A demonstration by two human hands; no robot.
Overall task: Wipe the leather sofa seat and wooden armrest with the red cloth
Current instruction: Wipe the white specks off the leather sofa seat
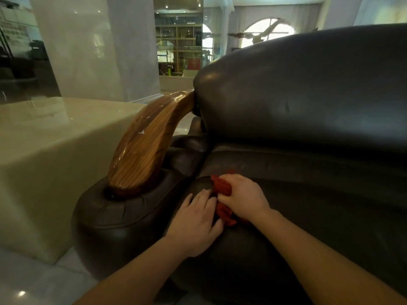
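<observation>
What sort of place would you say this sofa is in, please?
Probably a large lobby or showroom rather than an ordinary home: a polished stone column rises beside the dark leather sofa, a stone block stands next to it, and display shelves fill the background.

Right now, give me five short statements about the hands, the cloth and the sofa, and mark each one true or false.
1. The right hand has its grip on the red cloth. True.
2. The red cloth lies on the wooden armrest. False: it is bunched on the leather seat, apart from the armrest.
3. The left hand rests flat on the seat beside the cloth. True.
4. The wooden armrest is to the right of both hands. False: it curves up on their left.
5. The cloth is spread out flat. False: it is crumpled under the right hand.
</observation>
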